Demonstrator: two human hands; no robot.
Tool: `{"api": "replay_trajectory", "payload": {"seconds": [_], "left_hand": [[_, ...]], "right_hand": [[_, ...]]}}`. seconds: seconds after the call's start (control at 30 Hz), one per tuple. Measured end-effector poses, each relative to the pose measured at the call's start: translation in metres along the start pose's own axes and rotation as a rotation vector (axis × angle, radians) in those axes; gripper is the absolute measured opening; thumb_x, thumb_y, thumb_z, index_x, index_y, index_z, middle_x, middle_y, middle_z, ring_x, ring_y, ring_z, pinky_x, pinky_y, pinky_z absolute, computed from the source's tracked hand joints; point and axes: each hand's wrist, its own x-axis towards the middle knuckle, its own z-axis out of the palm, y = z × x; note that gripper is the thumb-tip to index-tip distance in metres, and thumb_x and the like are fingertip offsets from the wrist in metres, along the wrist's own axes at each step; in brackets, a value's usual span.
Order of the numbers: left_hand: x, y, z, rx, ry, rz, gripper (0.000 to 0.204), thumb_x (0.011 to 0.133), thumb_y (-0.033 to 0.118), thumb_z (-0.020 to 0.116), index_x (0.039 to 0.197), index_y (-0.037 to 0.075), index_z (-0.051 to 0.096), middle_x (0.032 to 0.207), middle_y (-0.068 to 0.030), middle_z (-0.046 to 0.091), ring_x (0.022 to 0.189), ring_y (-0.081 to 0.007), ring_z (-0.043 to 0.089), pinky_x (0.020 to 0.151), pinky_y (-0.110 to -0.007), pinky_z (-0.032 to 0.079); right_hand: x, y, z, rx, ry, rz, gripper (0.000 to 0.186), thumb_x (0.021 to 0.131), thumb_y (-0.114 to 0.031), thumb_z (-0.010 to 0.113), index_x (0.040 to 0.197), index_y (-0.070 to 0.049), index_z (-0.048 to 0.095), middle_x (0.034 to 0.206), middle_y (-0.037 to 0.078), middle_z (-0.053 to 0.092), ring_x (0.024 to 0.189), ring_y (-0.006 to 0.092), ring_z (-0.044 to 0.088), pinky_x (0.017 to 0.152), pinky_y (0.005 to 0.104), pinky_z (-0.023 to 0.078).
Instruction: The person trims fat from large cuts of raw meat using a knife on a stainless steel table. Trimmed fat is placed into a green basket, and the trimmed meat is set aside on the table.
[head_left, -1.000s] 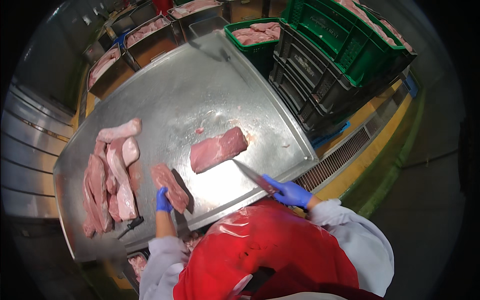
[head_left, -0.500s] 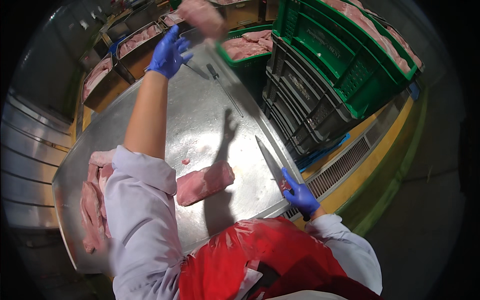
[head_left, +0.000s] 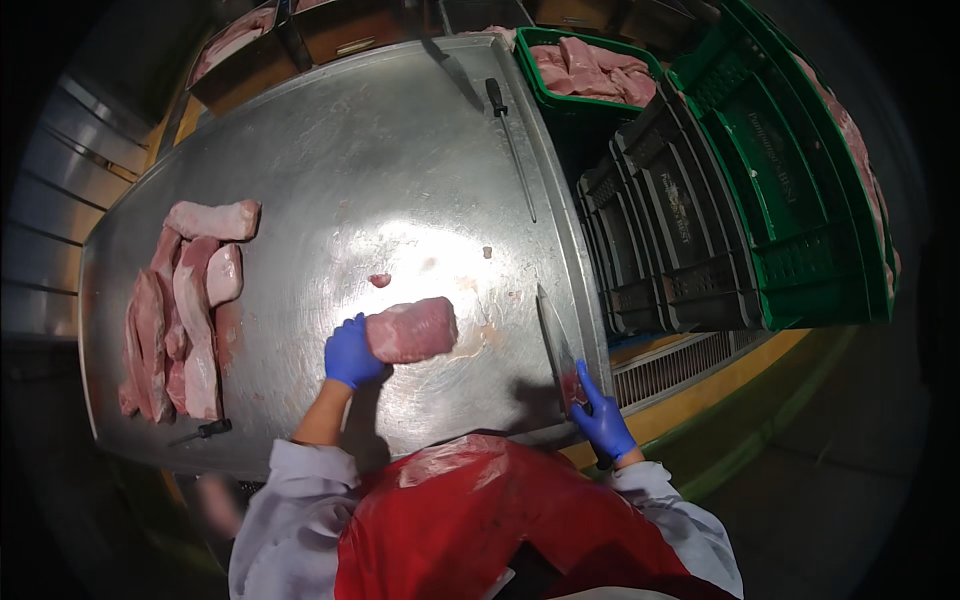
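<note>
My left hand, in a blue glove, has its fingers closed on the left end of a pink block of meat lying on the steel table. My right hand, also gloved blue, grips a knife at the table's right edge, blade pointing away from me. A small meat scrap lies just beyond the block. A pile of long pale meat pieces sits on the left, with a black handle below it. A black-handled steel rod lies along the far right part of the table.
Black crates and a green crate stand tilted in view at the right. A green bin of meat is at the far right corner. Steel containers line the back. A floor grate runs below the crates.
My left hand carried one piece forward and released it in the air near the far bins; it is now back, gripping the block. The knife in my right hand has turned to point away from me.
</note>
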Motion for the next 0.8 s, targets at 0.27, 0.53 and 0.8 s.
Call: {"api": "replay_trajectory", "payload": {"seconds": [0.27,0.53,0.8], "left_hand": [[0.006,0.000,0.029,-1.814,-0.439,-0.047,0.084,0.075,0.007,0.076,0.150,0.001,0.038,0.137,-0.0128,0.057,0.125,-0.0272,0.057,0.109,-0.040,0.046],[0.195,0.208,-0.127,-1.757,-0.232,0.580,0.071,0.083,0.026,0.076,0.142,0.002,0.046,0.134,-0.0132,0.055,0.123,-0.0259,0.055,0.106,-0.039,0.046],[0.304,0.311,-0.246,-1.339,-0.131,0.649,0.086,0.086,0.048,0.074,0.145,-0.004,0.038,0.141,-0.0237,0.053,0.126,-0.0311,0.056,0.109,-0.042,0.043]], "right_hand": [[0.002,0.002,0.005,0.047,0.040,0.075,0.078,0.094,-0.008,0.059,0.162,-0.020,0.022,0.100,0.018,0.070,0.079,0.0231,0.070,0.074,0.0354,0.054],[-0.029,0.016,0.012,0.038,0.183,0.077,0.081,0.092,-0.002,0.060,0.161,-0.024,0.025,0.075,0.010,0.061,0.058,0.0138,0.055,0.058,0.0316,0.050],[-0.006,-0.008,0.013,0.046,0.135,0.243,0.082,0.091,-0.001,0.060,0.162,-0.020,0.024,0.093,0.014,0.068,0.076,0.0169,0.064,0.071,0.0331,0.053]]}}
